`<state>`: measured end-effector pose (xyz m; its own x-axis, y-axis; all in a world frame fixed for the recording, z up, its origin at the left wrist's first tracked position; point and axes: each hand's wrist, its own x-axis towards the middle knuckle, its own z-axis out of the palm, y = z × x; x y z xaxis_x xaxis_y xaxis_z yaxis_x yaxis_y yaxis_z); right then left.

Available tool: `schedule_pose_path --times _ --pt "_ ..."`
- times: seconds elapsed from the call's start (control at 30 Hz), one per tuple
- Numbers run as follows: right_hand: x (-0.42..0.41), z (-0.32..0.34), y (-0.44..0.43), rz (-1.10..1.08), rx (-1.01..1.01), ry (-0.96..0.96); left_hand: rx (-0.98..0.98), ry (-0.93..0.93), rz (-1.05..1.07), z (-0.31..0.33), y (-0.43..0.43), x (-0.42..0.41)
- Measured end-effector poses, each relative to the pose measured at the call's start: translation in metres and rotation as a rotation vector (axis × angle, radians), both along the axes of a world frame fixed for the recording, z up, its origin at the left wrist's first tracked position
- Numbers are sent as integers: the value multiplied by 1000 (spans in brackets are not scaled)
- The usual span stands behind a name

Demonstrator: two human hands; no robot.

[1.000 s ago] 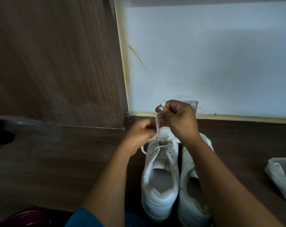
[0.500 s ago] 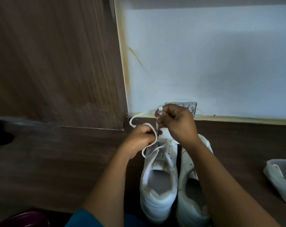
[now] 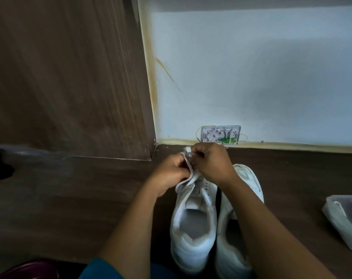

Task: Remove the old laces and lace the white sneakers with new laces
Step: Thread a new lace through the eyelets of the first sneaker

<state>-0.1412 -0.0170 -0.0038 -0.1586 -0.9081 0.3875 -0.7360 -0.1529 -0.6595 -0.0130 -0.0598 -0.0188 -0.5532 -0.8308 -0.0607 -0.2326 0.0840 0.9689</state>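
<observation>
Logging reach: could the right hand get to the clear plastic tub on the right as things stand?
Probably yes: beyond the right sneaker, only bare wood surface lies before the tub. But the right hand is pinching the lace and must let go first.

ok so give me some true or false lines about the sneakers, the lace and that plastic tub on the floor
1. The left hand and the right hand both pinch the white lace over the left sneaker. True.
2. The left sneaker and the right sneaker stand far apart. False: they stand close, side by side.
3. A clear plastic container lies on the floor to the right of the sneakers. True.
4. The sneakers' toes point at the person. False: the toes point at the wall, the heels at the person.
</observation>
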Motion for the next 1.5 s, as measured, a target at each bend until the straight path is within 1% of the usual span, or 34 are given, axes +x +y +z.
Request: schedule_pose_path --times 0.03,0.1,0.13,0.2,0.27,0.33,0.37,0.43,0.47,0.5,0.53,0.57,0.6,0.67,0.7,0.73,0.77,0.87,0.9,0.93,0.97,1.0,1.07,1.1,1.13,1.17,1.23,1.3,1.37,1.5 --pt "0 1 1 -9 19 34 -31 -35 -14 -1 1 -1" --pt "-6 5 4 -86 71 98 12 -12 47 1 3 -2" --pt "-13 6 5 -142 141 177 64 17 81 2 3 -3" --pt "-25 8 8 -201 348 361 142 61 162 3 -1 -2" --pt "-30 6 12 -179 515 438 166 97 285 1 -8 -1" --pt "-30 3 13 -162 585 462 160 46 351 -1 -12 1" --pt "-30 1 13 -163 592 474 138 -38 341 -1 -12 2" --pt "-30 0 11 -162 603 460 8 -363 286 -4 -13 3" --pt "-32 0 10 -160 609 439 -89 -529 291 -3 -13 3" --pt "-32 2 10 -161 618 413 -179 -647 325 -1 -11 3" --pt "-32 4 10 -161 619 397 -249 -695 381 1 -9 3" --pt "-33 7 11 -167 617 388 -305 -670 413 3 -7 3" --pt "-34 9 12 -175 611 394 -378 -588 389 3 -8 2" --pt "-37 14 15 -212 594 379 -468 -490 147 0 -7 -3" --pt "-39 17 16 -247 558 334 -463 -492 18 -1 -4 -6" --pt "-42 19 18 -293 483 257 -443 -514 -64 -3 -2 -9" --pt "-44 21 19 -349 371 156 -428 -528 -90 -5 -2 -10" --pt "-47 33 24 -517 -27 -273 -405 -563 -23 -5 -4 -10" --pt "-48 35 25 -542 -117 -396 -396 -585 -15 -5 -5 -10" --pt "-49 37 26 -554 -138 -445 -385 -599 -10 -6 -6 -10" --pt "-50 37 27 -555 -69 -384 -380 -606 -7 -6 -6 -10" --pt "-50 36 28 -552 80 -209 -383 -608 -5 -5 -5 -10" --pt "-47 31 28 -551 400 239 -412 -633 -18 -2 -3 -12" --pt "-43 28 28 -533 467 401 -431 -655 -22 -1 -3 -13" --pt "-39 24 26 -487 474 501 -445 -679 -26 -1 -3 -14" --pt "-35 19 24 -416 438 552 -454 -696 -29 -1 -3 -15" --pt "-28 9 19 -235 381 567 -469 -707 -47 -4 -4 -14" --pt "-25 6 18 -134 464 495 -436 -653 -57 -5 -4 -11" --pt "-24 4 18 -116 531 445 -397 -600 -70 -5 -3 -8" --pt "-21 2 18 -108 535 440 -395 -578 -80 -9 -5 -8"
